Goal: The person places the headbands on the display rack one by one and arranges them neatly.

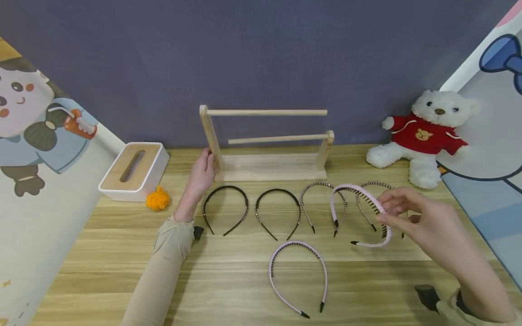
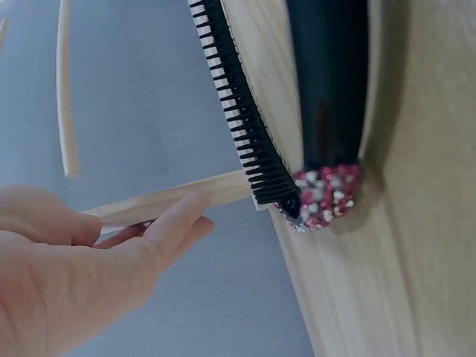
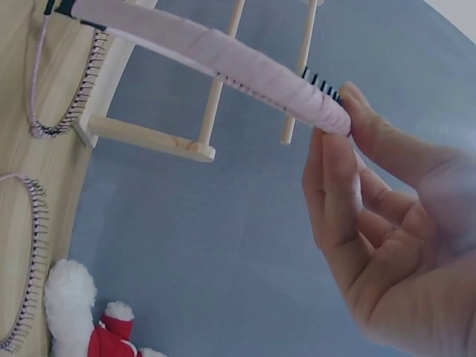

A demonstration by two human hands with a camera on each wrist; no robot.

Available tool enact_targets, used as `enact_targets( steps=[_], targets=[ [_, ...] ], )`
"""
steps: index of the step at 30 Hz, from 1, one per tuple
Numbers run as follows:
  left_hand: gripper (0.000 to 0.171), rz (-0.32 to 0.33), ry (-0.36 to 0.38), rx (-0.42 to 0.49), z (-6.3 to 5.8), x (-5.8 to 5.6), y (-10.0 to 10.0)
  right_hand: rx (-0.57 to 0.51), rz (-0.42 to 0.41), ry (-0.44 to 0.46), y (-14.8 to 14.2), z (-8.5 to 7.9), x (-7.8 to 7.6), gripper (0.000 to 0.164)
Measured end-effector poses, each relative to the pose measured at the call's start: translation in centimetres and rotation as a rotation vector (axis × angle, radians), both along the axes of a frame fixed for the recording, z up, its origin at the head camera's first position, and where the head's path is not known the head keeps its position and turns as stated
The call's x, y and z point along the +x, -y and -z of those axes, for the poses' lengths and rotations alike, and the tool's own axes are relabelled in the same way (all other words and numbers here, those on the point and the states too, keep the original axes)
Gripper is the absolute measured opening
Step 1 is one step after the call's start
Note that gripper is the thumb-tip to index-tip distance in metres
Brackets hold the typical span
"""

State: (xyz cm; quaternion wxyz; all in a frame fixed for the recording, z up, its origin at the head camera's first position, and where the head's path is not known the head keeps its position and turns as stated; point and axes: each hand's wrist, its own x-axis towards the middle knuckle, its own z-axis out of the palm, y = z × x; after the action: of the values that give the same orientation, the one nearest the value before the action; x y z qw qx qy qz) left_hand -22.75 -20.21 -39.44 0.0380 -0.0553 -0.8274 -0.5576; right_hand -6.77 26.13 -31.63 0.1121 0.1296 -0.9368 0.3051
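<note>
My right hand [image 1: 424, 222] pinches a pale pink toothed headband [image 1: 377, 203] between thumb and fingers, lifted above the table; the right wrist view shows its wrapped band [image 3: 223, 56] running away from the fingertips. My left hand [image 1: 202, 170] grips the left upright of a wooden rack [image 1: 273, 167], thumb and fingers about the post [image 2: 175, 197]. The rack carries two bare rods, a higher one [image 1: 265, 112] and a lower one [image 1: 281, 138], each fixed at one end.
Dark headbands [image 1: 225, 188] [image 1: 277, 191] and two beaded ones [image 1: 322, 184] lie before the rack. Another pink headband [image 1: 270, 271] lies nearer. A tissue box [image 1: 159, 167] and orange pompom [image 1: 157, 199] stand left, a white teddy bear [image 1: 424, 174] right. A dark wall [image 1: 261, 54] stands behind.
</note>
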Motion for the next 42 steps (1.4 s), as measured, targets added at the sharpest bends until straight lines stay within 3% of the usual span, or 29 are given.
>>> enact_targets(
  steps=[18, 26, 42],
  targets=[
    [0.048, 0.001, 0.018, 0.009, 0.1, 0.1, -0.1, -0.21, -0.001, -0.087, 1.9, -1.4, -2.2, 0.022],
    [0.048, 0.002, 0.02, 0.013, 0.0, 0.1, -0.1, -0.324, 0.011, -0.129, 2.4, -2.0, -3.1, 0.023],
    [0.046, -0.003, 0.031, 0.011, -0.2, 0.4, -0.2, -0.371, 0.087, -0.178, 4.0, -3.9, -5.6, 0.019]
  ],
)
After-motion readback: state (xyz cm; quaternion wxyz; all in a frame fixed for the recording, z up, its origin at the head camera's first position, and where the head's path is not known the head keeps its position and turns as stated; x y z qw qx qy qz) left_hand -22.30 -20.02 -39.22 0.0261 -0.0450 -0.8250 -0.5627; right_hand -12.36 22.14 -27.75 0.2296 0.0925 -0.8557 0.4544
